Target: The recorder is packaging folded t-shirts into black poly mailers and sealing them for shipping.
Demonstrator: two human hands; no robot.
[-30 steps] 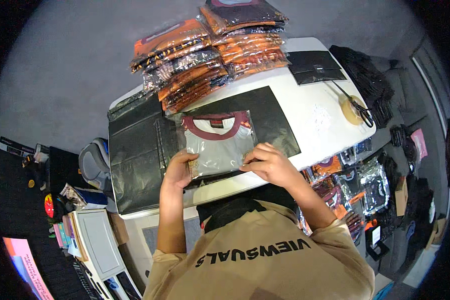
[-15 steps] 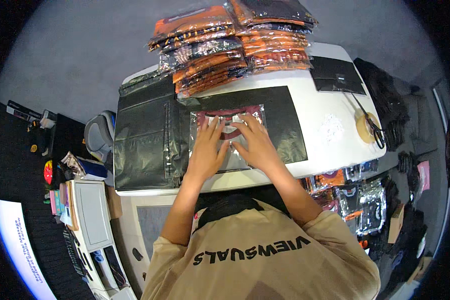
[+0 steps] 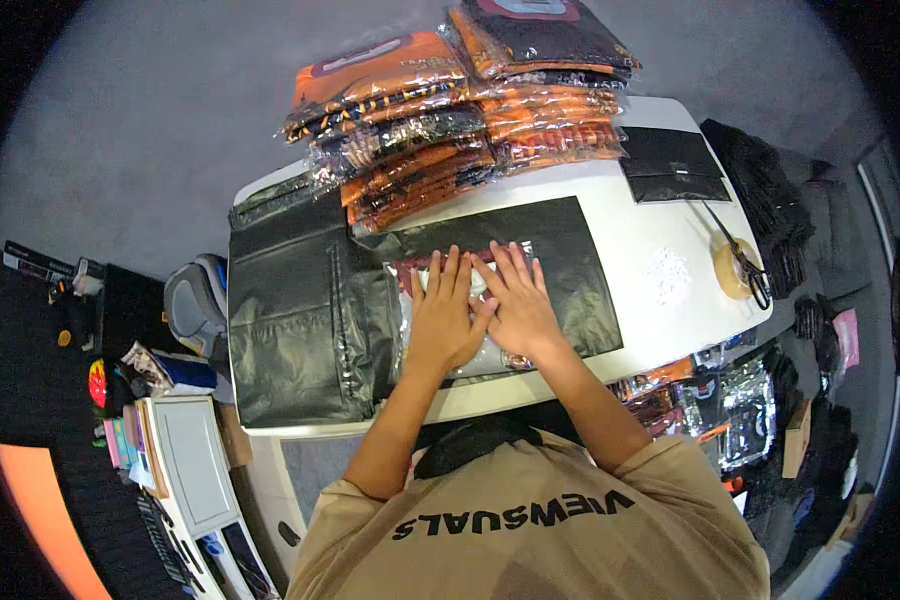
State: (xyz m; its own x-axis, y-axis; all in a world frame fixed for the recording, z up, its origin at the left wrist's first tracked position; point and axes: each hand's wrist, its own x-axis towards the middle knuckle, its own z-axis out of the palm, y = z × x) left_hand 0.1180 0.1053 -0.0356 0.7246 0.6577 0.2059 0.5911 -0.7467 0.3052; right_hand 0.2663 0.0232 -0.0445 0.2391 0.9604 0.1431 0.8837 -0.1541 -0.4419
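Both my hands lie flat on a folded maroon and pale garment in a clear plastic bag. My left hand covers the middle and left of it, fingers stretched toward its far edge. Beside it my right hand presses on the right part, fingers extended and slightly apart. The two thumbs meet near the centre. Neither hand grips anything, and much of the garment's front is hidden beneath them. Under the bagged garment spreads a black plastic mailer on the white table.
More black mailers cover the table's left side. Tall stacks of bagged orange and dark garments stand at the back. On the right are black scissors, a tape roll and a folded black pouch. Bagged garments lie below the table's right edge.
My hands have come closer together, thumbs now meeting, and still lie flat on the bagged garment. The whole view has shifted slightly, with the table lower in it.
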